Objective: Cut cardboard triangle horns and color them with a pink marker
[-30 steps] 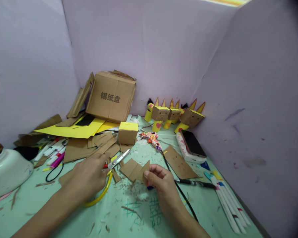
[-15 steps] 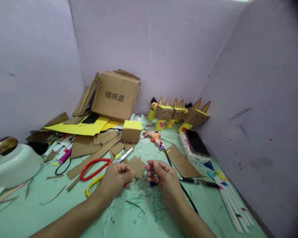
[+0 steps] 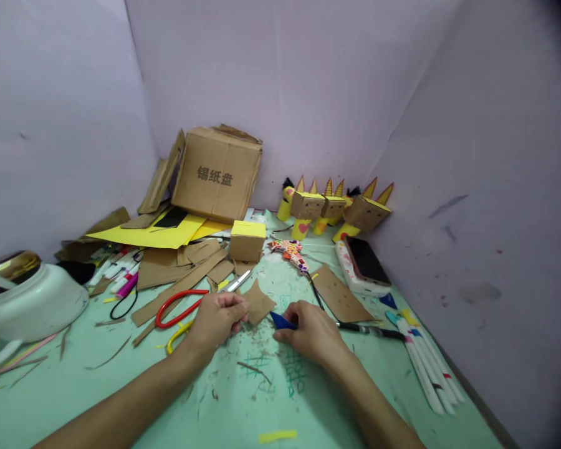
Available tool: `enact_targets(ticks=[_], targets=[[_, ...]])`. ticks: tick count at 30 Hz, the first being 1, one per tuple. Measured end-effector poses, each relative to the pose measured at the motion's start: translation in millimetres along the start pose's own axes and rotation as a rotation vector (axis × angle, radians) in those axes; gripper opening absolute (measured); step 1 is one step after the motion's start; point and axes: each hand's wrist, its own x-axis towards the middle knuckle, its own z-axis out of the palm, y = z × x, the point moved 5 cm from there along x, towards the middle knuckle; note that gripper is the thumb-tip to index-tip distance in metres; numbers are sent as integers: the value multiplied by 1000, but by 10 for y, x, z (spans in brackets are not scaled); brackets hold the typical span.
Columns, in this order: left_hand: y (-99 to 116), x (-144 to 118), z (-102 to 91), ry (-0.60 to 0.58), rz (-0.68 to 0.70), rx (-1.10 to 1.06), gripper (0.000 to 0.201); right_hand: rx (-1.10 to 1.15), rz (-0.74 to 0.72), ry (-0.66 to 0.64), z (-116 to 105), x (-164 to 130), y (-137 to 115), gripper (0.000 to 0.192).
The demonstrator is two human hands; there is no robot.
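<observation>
Head view takes in a pale green worktop [image 3: 135,399] set into a corner of lilac-grey walls [image 3: 308,93]; the wall on the right carries dark streaks and smudges. Green pen lines [image 3: 295,374] are drawn on the worktop's surface, crumbs and thin brown strips lie scattered over it, and a yellow strip [image 3: 278,436] lies low in the view.

The right hand [image 3: 313,330] holds a blue piece [image 3: 282,322] between its fingers, just above the middle of the worktop. The left hand [image 3: 219,321] has its fingers curled together beside a pointed cardboard piece [image 3: 260,303]; whether they grip its edge, I cannot tell from this angle. Open scissors [image 3: 237,282] lie partly hidden behind that hand.

Farther back, a cardboard box [image 3: 217,178] leans against the wall, with yellow sheets [image 3: 144,237] near its foot and a small yellow-topped box [image 3: 247,247] in front. Horned cardboard figures [image 3: 307,204] stand to the right. A dark phone [image 3: 367,262] and white pens [image 3: 424,374] line the right side; a pale pot [image 3: 51,299] sits at the left.
</observation>
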Motion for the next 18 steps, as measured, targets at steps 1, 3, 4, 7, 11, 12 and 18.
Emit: enact_targets(ticks=[1, 3, 4, 7, 11, 12, 18], targets=[[3, -3, 1, 2, 2, 4, 22, 61, -2, -32, -1, 9, 9, 17], [16, -13, 8, 4, 12, 12, 22, 172, -23, -98, -21, 17, 0, 18], [24, -19, 13, 3, 19, 15, 23, 223, -35, -122, -37, 11, -19, 21], [46, -35, 33, 1, 37, 22, 24, 518, -74, -199, -53, -46, -132, 34], [58, -53, 55, 10, 35, 41, 22, 974, -65, -280, 62, -115, -251, 32], [58, -58, 61, 8, 31, 46, 21, 980, -35, -253, 100, -114, -241, 31], [56, -100, 90, -35, 13, 41, 21, 1116, 121, -22, 239, -101, -160, 31]])
